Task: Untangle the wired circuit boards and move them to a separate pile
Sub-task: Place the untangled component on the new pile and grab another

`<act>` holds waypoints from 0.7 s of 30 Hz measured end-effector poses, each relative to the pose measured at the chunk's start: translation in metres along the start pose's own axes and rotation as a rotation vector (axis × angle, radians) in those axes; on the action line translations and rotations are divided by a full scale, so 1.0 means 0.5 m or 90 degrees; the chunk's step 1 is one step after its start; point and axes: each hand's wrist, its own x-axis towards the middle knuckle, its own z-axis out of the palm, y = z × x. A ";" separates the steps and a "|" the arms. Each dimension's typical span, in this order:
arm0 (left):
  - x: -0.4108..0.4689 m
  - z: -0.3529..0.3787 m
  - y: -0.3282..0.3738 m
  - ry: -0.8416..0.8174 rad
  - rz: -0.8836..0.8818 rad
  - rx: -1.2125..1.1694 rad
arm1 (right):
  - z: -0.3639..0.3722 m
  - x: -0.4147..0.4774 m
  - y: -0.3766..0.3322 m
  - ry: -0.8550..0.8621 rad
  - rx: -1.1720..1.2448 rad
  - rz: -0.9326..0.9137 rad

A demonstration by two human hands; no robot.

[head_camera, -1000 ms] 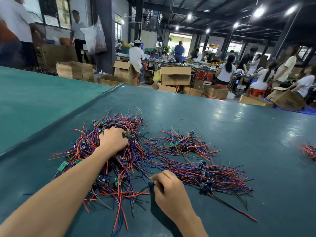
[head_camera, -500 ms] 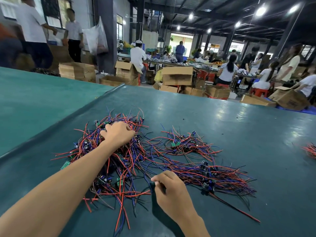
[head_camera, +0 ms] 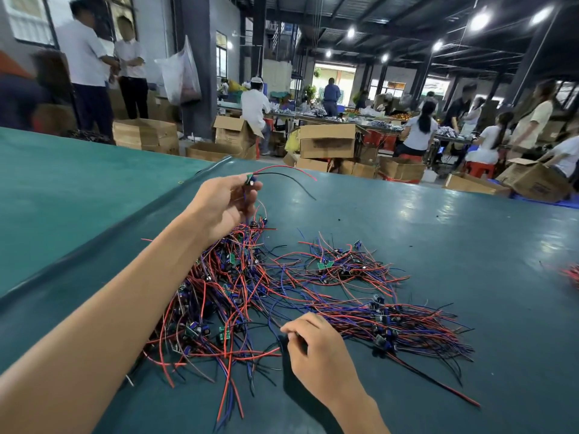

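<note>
Left grip [head_camera: 223, 206] pinches board [head_camera: 250, 180]; right grip [head_camera: 319, 358], perhaps wires [head_camera: 241, 283].

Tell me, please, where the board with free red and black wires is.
Head view, left of centre: the board is pinched in the left hand, held above the tangled pile.

We are in a factory assembly hall. Our counter [head_camera: 407, 220] is a broad surface under a green sheet, heaped with wired circuit boards [head_camera: 238, 286]. Past its edge, open cardboard boxes [head_camera: 327, 140] crowd the floor. Workers [head_camera: 419, 133] sit on red stools [head_camera: 477, 169] at long benches [head_camera: 316, 115] cluttered with parts. Dark steel columns [head_camera: 192, 64] rise to an exposed beam roof, and round lamps [head_camera: 479, 20] glare overhead.
</note>
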 end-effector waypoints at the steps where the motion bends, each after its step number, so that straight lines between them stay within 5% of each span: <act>1: -0.012 0.003 0.001 -0.040 -0.037 -0.047 | 0.000 0.000 0.001 0.002 0.001 0.002; 6: -0.066 0.003 -0.054 -0.162 -0.169 -0.151 | 0.000 0.000 0.001 0.062 0.110 0.043; 12: -0.089 0.015 -0.189 -0.194 -0.300 -0.125 | -0.061 0.063 0.008 0.139 0.521 0.252; 21: -0.118 0.000 -0.325 -0.175 -0.359 -0.059 | -0.051 0.110 0.051 0.090 0.457 0.349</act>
